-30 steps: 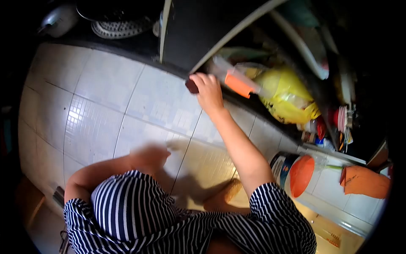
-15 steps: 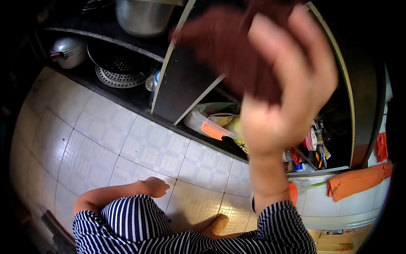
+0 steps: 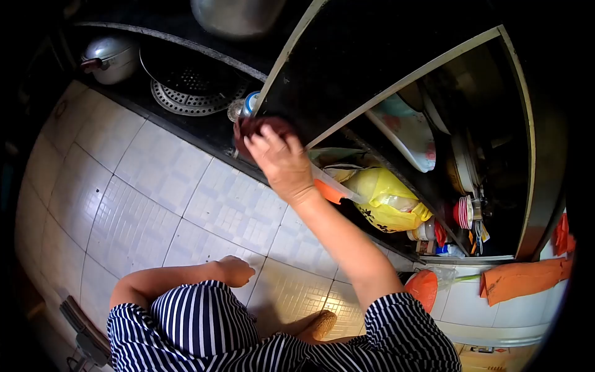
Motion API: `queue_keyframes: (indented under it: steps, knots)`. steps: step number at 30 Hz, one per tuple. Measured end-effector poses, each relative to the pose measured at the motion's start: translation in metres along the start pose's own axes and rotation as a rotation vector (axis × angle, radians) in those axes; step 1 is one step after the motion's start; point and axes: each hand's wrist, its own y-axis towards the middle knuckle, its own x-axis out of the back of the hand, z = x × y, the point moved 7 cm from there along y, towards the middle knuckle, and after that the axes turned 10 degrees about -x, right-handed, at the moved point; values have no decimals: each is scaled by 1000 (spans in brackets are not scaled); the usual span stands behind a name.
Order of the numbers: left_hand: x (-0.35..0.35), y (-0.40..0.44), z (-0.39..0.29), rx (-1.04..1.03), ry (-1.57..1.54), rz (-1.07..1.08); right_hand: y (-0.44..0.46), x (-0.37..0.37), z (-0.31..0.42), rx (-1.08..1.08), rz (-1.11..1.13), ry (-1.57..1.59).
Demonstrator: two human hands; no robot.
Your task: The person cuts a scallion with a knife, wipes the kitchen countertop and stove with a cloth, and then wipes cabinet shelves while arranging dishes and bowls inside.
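Observation:
My right hand (image 3: 282, 161) is stretched forward, its fingers bent over a dark red cloth (image 3: 273, 126). The cloth is bunched against the lower left corner of a black cabinet panel (image 3: 353, 68) with a pale frame. Just behind the cloth stands a blue-and-white can (image 3: 251, 102). My left hand (image 3: 235, 271) hangs low over the floor in a loose fist, with nothing visible in it.
Left shelf: lidded pot (image 3: 111, 59), perforated steamer tray (image 3: 189, 99). Large metal pot (image 3: 237, 15) above. Right compartment: yellow bag (image 3: 387, 198), patterned white dish (image 3: 409, 133), red-striped cup (image 3: 463, 212). An orange cloth (image 3: 527, 280) lies right; tiled floor (image 3: 149, 180) below.
My right hand has swung down and left with the dark red cloth, from high in front of the cabinet to the panel's lower corner. My left hand has barely moved.

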Motion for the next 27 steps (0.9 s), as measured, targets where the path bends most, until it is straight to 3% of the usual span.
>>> queue_keyframes:
  steps: [2,4,5,6,8,11,17,19,21,22,23,24,25,26,27]
  knots:
    - [-1,-4,-8,-13,-15,4,-31,-32,14,34,55,12]
    - [-4,-3,-12,-29,-51,19,-52,-62,29,160,269,-16]
    - [-8,1,-14,-34,-65,27,-56,-71,35,155,252,-37]
    - [-10,1,-13,-48,-136,-37,-54,-84,22,-191,335,424]
    - [-21,8,-13,-109,-79,41,-34,-47,-8,-382,261,664]
    - [-20,10,-12,-78,-48,156,10,53,-17,-123,-39,286]
    - [32,7,-5,-5,-13,50,98,194,-55,-5,-311,188]
    - [57,9,9,43,5,-102,123,229,-67,-14,-354,284]
    - [103,-12,4,-62,-52,-263,143,258,-78,-42,-368,473]
    - [126,-21,18,-216,-297,-570,149,267,-83,-66,-350,624]
    - [155,-42,2,-290,-933,-673,151,274,-87,-93,-331,787]
    - [200,-85,-39,-528,-1168,-829,150,274,-87,-129,-292,953]
    - [229,-112,-60,-593,-1467,-955,143,271,-83,-176,-271,1021]
    - [254,-137,-86,-993,-1460,-889,133,265,-76,-238,-264,1012]
    - [273,-155,-119,-1178,-1711,-863,117,261,-68,-343,-305,802]
